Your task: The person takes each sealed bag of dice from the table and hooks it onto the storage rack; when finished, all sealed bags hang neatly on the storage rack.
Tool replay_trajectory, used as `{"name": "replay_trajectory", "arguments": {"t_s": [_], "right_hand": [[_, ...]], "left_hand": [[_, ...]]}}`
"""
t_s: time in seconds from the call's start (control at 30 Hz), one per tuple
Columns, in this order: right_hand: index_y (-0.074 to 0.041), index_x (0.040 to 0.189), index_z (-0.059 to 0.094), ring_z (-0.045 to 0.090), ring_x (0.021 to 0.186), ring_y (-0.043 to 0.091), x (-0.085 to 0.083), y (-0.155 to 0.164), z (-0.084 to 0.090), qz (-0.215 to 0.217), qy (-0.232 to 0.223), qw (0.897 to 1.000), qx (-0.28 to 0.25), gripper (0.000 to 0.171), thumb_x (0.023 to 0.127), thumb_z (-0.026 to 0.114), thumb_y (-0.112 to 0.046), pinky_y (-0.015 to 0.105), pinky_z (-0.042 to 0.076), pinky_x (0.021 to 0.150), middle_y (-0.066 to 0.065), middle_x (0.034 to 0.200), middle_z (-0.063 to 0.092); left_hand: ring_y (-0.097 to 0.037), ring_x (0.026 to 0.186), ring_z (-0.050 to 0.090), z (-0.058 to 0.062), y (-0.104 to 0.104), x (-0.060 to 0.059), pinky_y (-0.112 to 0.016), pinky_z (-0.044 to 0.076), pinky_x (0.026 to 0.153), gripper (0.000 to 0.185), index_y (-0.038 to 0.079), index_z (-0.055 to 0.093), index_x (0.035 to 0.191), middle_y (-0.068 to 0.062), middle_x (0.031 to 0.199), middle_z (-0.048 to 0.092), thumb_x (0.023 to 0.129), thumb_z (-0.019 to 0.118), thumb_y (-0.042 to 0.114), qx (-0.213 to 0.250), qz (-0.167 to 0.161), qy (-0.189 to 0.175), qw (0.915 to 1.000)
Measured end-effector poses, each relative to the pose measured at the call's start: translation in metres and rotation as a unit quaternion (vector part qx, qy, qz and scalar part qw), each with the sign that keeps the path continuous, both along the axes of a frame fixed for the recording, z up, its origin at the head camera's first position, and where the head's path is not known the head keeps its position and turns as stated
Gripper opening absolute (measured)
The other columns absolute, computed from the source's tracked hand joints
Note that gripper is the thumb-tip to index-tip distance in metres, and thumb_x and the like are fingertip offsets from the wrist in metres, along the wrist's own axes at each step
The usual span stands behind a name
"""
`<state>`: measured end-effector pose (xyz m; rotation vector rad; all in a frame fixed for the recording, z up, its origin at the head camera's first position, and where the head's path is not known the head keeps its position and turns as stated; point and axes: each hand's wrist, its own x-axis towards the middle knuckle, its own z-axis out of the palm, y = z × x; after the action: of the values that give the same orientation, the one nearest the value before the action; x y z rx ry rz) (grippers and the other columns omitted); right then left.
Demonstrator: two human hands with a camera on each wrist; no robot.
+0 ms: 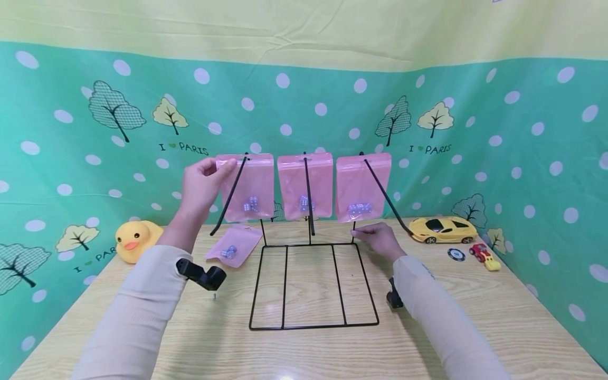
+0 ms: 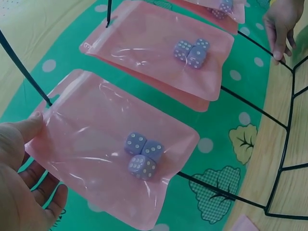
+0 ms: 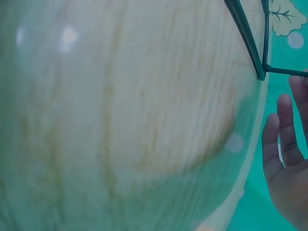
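My left hand (image 1: 201,182) pinches the upper left corner of a pink zip bag (image 1: 256,182) with dice in it, thumb on the front. The bag hangs by its slot from the left prong of a black wire rack (image 1: 313,326). Beside it, a middle pink bag (image 1: 290,182) and a right pink bag (image 1: 349,184) hang on the other two prongs, dice showing low in each. My right hand (image 1: 380,240) pinches the right upright of the rack near its base. In the left wrist view, three dice (image 2: 143,156) show through the held bag.
Another pink bag (image 1: 247,243) with dice lies on the table behind the rack's left side. A yellow duck (image 1: 138,240) sits at the left. Toward the right are a yellow toy car (image 1: 444,230), a poker chip (image 1: 456,255) and a small red-and-yellow toy vehicle (image 1: 484,256). A patterned curtain (image 1: 304,116) hangs close behind.
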<state>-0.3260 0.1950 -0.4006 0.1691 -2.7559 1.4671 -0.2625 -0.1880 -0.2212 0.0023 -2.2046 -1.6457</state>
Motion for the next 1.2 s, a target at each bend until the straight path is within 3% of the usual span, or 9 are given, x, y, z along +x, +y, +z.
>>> {"name": "replay_trajectory", "arguments": {"t_s": [0.13, 0.27, 0.5, 0.63, 0.73, 0.97, 1.2], "right_hand": [[-0.004, 0.120, 0.074, 0.063, 0.084, 0.023, 0.000, -0.002, 0.001, 0.002, 0.000, 1.000, 0.002, 0.037, 0.097, 0.072, -0.033, 0.037, 0.053, 0.079, 0.016, 0.118, 0.072], [-0.004, 0.120, 0.074, 0.066, 0.093, 0.024, -0.001, -0.001, 0.001, 0.006, 0.005, 1.000, 0.000, 0.037, 0.098, 0.071, -0.033, 0.043, 0.055, 0.086, 0.016, 0.120, 0.072], [-0.005, 0.122, 0.073, 0.067, 0.104, 0.027, -0.002, 0.002, 0.000, 0.004, 0.000, 1.000, 0.006, 0.038, 0.098, 0.071, -0.035, 0.047, 0.054, 0.092, 0.016, 0.121, 0.072], [-0.005, 0.123, 0.073, 0.067, 0.100, 0.027, -0.002, 0.005, 0.001, 0.002, 0.000, 1.000, 0.009, 0.039, 0.098, 0.070, -0.034, 0.045, 0.054, 0.090, 0.017, 0.121, 0.071], [-0.005, 0.123, 0.073, 0.066, 0.098, 0.026, -0.001, 0.006, 0.002, 0.001, -0.003, 1.000, 0.006, 0.038, 0.098, 0.071, -0.033, 0.044, 0.054, 0.089, 0.016, 0.121, 0.071], [-0.005, 0.122, 0.073, 0.063, 0.096, 0.027, -0.001, 0.004, 0.001, 0.003, -0.019, 1.000, -0.005, 0.038, 0.098, 0.071, -0.035, 0.042, 0.053, 0.087, 0.016, 0.123, 0.071], [-0.004, 0.121, 0.073, 0.066, 0.110, 0.031, -0.001, 0.002, -0.001, 0.008, -0.004, 1.000, -0.006, 0.037, 0.098, 0.071, -0.033, 0.049, 0.053, 0.095, 0.017, 0.123, 0.071]], "left_hand": [[-0.010, 0.089, 0.050, 0.001, -0.002, 0.000, -0.022, 0.046, 0.076, 0.033, 0.010, 0.067, 0.107, 0.005, 0.094, 0.060, 0.098, 0.069, 0.041, -0.008, 0.001, -0.001, 1.0000], [-0.010, 0.090, 0.053, 0.002, -0.005, 0.001, -0.023, 0.047, 0.079, 0.034, 0.011, 0.066, 0.106, 0.005, 0.095, 0.061, 0.098, 0.068, 0.043, -0.014, -0.009, -0.004, 0.9999], [-0.014, 0.111, 0.057, 0.002, -0.013, 0.009, -0.038, 0.045, 0.105, 0.062, 0.006, 0.059, 0.137, -0.001, 0.120, 0.064, 0.097, 0.063, 0.053, -0.027, -0.015, -0.025, 0.9992], [-0.022, 0.125, 0.055, 0.002, -0.022, 0.014, -0.043, 0.042, 0.110, 0.066, 0.010, 0.054, 0.145, -0.009, 0.138, 0.060, 0.098, 0.060, 0.056, -0.031, -0.016, -0.038, 0.9987], [-0.023, 0.127, 0.054, 0.000, -0.031, 0.017, -0.043, 0.041, 0.111, 0.070, 0.011, 0.052, 0.147, -0.011, 0.142, 0.058, 0.098, 0.056, 0.060, -0.040, -0.010, -0.047, 0.9981], [-0.027, 0.132, 0.049, -0.019, -0.056, 0.026, -0.047, 0.036, 0.115, 0.077, 0.009, 0.046, 0.151, -0.015, 0.147, 0.053, 0.099, 0.045, 0.066, -0.040, 0.009, -0.080, 0.9959], [-0.037, 0.134, 0.047, -0.053, -0.083, 0.023, -0.051, 0.038, 0.111, 0.071, 0.006, 0.040, 0.154, -0.021, 0.148, 0.051, 0.105, 0.042, 0.057, -0.066, 0.018, -0.130, 0.9891]]}}
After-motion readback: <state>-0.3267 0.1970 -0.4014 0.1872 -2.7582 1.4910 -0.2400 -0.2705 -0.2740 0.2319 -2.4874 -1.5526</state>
